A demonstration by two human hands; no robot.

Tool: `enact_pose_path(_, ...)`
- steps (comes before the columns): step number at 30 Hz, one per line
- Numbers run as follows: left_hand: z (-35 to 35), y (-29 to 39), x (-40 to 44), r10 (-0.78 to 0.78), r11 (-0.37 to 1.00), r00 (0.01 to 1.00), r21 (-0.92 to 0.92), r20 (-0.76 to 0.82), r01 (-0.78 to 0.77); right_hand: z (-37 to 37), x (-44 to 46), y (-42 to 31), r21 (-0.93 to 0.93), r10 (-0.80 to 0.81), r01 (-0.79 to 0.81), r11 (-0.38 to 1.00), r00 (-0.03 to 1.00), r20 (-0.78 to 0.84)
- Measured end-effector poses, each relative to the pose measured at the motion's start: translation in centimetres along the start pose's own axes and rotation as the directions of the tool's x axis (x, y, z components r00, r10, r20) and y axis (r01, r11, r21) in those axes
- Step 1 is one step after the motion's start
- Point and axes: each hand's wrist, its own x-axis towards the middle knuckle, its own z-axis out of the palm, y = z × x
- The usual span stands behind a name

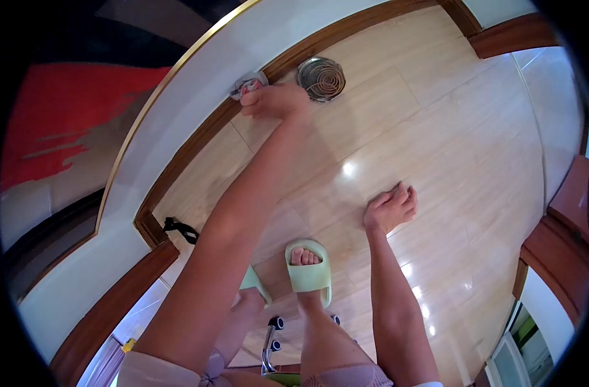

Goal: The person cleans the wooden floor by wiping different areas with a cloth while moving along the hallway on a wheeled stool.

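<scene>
The left hand grips a crumpled grey-and-red cloth at the brown wooden baseboard, apparently bunched to stay compact under the fingers. Just beside it, a round metal tray with a brown spiral coil sits near the wall, probably out of foot traffic. The right hand, loosely curled and holding nothing visible, hangs over the pale glossy floor, perhaps for balance.

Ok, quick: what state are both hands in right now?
Left hand: closed on a crumpled grey-and-red cloth.
Right hand: partly open, loosely curled, nothing visible in it.
</scene>
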Motion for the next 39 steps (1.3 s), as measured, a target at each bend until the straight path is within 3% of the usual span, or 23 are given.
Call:
enact_pose_path(1, -0.1, -0.2, -0.2, 0.059, 0.996, 0.998, 0.061, -0.008, -0.058, -0.1, -0.2, -0.1, 0.007, 0.009, -0.009, 1.0, 1.0, 0.009)
enact_pose_path(4, -1.6, -4.6, 1.3, 0.464, 0.886, 0.884, -0.062, 0.059, -0.46, -0.9, 0.1, -0.8, 0.082, 0.073, -0.077, 0.994, 0.996, 0.058)
enact_pose_path(7, -9.7, -7.3, 3.8, 0.538, 0.828, 0.662, -0.179, 0.522, -0.532, -0.6, 0.1, -0.7, 0.113, 0.096, -0.103, 0.988, 0.994, 0.06)
enact_pose_path(8, -12.4, -8.7, 5.4, 0.625, 0.775, 0.587, -0.319, 0.514, -0.546, -0.5, 0.0, -0.6, 0.116, 0.092, -0.097, 0.989, 0.995, 0.046)
enact_pose_path(10, -16.8, -13.8, 11.4, 0.647, 0.752, 0.542, -0.328, 0.537, -0.572, -0.7, 0.1, -0.7, 0.134, 0.066, -0.066, 0.989, 0.998, 0.006)
enact_pose_path(11, -19.4, -16.2, 14.8, 0.463, 0.883, 0.665, -0.234, 0.586, -0.408, -1.1, 0.2, -0.8, 0.147, 0.059, -0.058, 0.987, 0.998, -0.001)
enact_pose_path(12, -22.7, -16.9, 17.7, 0.607, 0.694, 0.589, 0.004, 0.534, -0.72, -2.4, 0.9, -1.2, 0.169, 0.064, -0.067, 0.983, 0.998, 0.022)
enact_pose_path(15, -28.9, -23.2, 26.4, 0.53, 0.612, 0.755, 0.443, 0.385, -0.655, -1.0, 0.3, -0.5, 0.138, 0.044, -0.051, 0.989, 0.998, 0.052)
enact_pose_path(18, -30.1, -27.4, 30.3, 0.238, 0.696, 0.919, 0.604, 0.315, -0.388, -2.0, 0.6, -1.1, 0.155, 0.064, -0.071, 0.985, 0.997, 0.051)
enact_pose_path(21, -26.7, -22.2, 24.3, 0.186, 0.627, 0.97, 0.742, 0.154, -0.238, -2.5, 0.9, -1.5, 0.182, 0.085, -0.094, 0.979, 0.995, 0.06)
enact_pose_path(22, -25.5, -22.9, 24.5, 0.225, 0.551, 0.961, 0.792, 0.163, -0.263, -2.5, 0.9, -1.5, 0.181, 0.09, -0.1, 0.978, 0.994, 0.063)
enact_pose_path(25, -21.9, -21.3, 21.1, 0.313, 0.651, 0.933, 0.676, 0.178, -0.347, -2.4, 1.0, -1.4, 0.183, 0.089, -0.098, 0.978, 0.994, 0.057)
enact_pose_path(28, -18.3, -17.7, 16.6, 0.494, 0.593, 0.785, 0.515, 0.374, -0.619, -2.0, 0.9, -1.2, 0.193, 0.078, -0.079, 0.978, 0.997, 0.016)
enact_pose_path(30, -14.6, -14.1, 12.2, 0.531, 0.588, 0.706, 0.396, 0.469, -0.705, -2.5, 1.0, -1.5, 0.2, 0.099, -0.105, 0.974, 0.994, 0.041)
enact_pose_path(32, -11.1, -11.1, 7.1, 0.628, 0.611, 0.596, 0.157, 0.501, -0.776, -2.9, 1.1, -1.8, 0.201, 0.112, -0.121, 0.972, 0.992, 0.058)
enact_pose_path(34, -9.1, -9.4, 3.2, 0.676, 0.508, 0.465, 0.096, 0.572, -0.856, -2.9, 1.1, -1.7, 0.207, 0.099, -0.108, 0.972, 0.994, 0.053)
enact_pose_path(39, -11.5, -12.0, -2.9, 0.631, 0.358, -0.005, -0.298, 0.776, -0.885, -3.6, 1.4, -1.8, 0.243, 0.116, -0.138, 0.96, 0.988, 0.1)
